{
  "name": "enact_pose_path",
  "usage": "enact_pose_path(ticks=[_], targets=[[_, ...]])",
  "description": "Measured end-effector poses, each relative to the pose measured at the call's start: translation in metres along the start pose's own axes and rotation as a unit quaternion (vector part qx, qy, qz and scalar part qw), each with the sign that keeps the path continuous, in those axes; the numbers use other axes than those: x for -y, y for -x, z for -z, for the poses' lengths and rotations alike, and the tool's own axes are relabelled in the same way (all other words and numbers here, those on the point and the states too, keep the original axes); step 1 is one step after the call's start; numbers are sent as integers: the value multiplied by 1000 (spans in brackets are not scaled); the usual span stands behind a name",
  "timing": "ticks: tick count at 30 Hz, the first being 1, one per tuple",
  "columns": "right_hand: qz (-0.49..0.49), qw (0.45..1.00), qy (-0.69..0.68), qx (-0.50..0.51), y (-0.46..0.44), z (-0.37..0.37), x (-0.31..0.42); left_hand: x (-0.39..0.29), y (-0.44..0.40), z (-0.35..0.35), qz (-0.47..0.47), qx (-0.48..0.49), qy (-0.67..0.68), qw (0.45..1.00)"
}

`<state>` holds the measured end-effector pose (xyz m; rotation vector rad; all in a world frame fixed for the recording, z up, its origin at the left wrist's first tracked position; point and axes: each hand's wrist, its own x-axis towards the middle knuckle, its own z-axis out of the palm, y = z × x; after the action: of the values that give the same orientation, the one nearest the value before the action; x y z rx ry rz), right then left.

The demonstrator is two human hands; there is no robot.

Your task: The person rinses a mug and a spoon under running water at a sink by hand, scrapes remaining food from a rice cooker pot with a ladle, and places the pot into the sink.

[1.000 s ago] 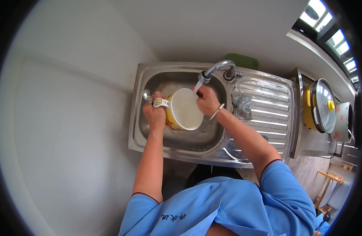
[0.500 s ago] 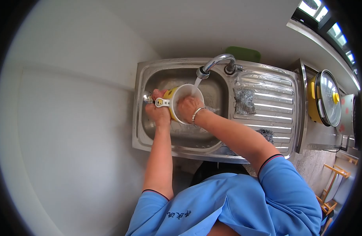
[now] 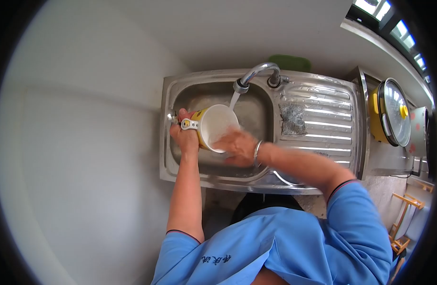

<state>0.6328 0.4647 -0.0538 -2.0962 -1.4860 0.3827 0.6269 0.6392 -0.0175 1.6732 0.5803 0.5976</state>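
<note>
A yellow and white container is tilted over the sink basin, its white inside showing. My left hand is wrapped round its left side, by the white tab-like handle. At the container's lower right rim is my right hand, smeared by motion, with a bracelet at the wrist; its fingers cannot be made out. Water runs from the curved faucet to the container's upper right rim.
On the ribbed drainboard lies a grey scouring pad. A green object sits behind the sink. To the right are a yellow pot with a glass lid and a dotted pot. Wooden-framed furniture stands lower right.
My right hand was inside the container half a second ago and has moved out toward its lower right rim. The cloudy liquid seen in the container a second ago no longer shows.
</note>
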Motion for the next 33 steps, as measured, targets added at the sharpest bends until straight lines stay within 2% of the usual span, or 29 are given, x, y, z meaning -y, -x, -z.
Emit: enact_pose_path(ticks=[1,2,3,5,6,7,8,10,11,12,13,15,16,17,18,19,20,21,22,23,24,26,27,28,29,30,31,32,33], targets=[[4,976,216,-12,4,-10,-20,2,1,4,-1,3,-6,1000],[18,957,289,8,-4,-5,-40,10,0,5,27,-3,-5,1000],[13,957,290,4,-4,-1,-38,18,-5,4,53,-8,-1,999],[-13,912,407,-52,-2,11,-24,32,-12,3,72,-26,53,996],[-24,957,287,33,-4,11,-9,23,-9,0,102,-28,88,991],[-86,980,157,89,-10,13,10,17,-7,-2,130,-29,123,983],[-144,979,21,143,-19,12,25,24,-7,-2,135,-17,100,986],[-195,954,-223,39,-33,4,37,22,4,-5,150,-49,104,982],[-196,953,-229,37,-34,3,34,23,9,-5,164,-80,109,977],[-192,946,-259,-6,-37,7,27,35,7,3,208,-82,92,970],[-187,938,-288,-47,-41,12,18,35,9,5,210,-82,86,970],[-175,917,-335,-131,-48,25,0,34,9,3,177,1,198,964],[-169,903,-355,-172,-49,28,-3,31,7,6,176,29,156,971],[-170,903,-357,-171,-49,23,-2,29,6,6,178,29,155,971],[-172,962,-114,-181,-50,16,1,22,6,3,178,22,147,973],[-163,961,136,-180,-51,10,3,15,6,0,177,17,140,974],[-198,953,216,-80,-53,6,4,8,6,-5,161,4,144,977],[-199,952,217,-81,-56,13,6,4,6,-7,160,6,145,976],[-214,962,157,66,-60,21,7,1,6,-8,171,7,136,976],[-224,947,91,211,-61,28,8,-1,6,-8,183,9,124,975],[-224,948,89,209,-61,28,11,1,8,-8,182,10,121,976],[-171,961,-98,192,-61,30,13,7,12,-9,151,41,45,987],[-172,962,-97,189,-62,29,8,1,14,-11,148,43,46,987],[-206,896,-374,122,-63,25,-1,-5,17,-11,159,38,30,986],[-221,752,-619,47,-64,18,-9,-8,18,-10,170,30,15,985],[-253,662,-705,-38,-59,14,-15,-3,14,-8,169,22,11,985],[-251,665,-703,-34,-52,10,-17,5,7,-1,167,18,14,986],[-237,791,-545,-143,-43,7,-21,16,-4,3,116,28,-19,993],[-211,874,-361,-246,-35,6,-24,21,-12,6,66,39,-55,996]])
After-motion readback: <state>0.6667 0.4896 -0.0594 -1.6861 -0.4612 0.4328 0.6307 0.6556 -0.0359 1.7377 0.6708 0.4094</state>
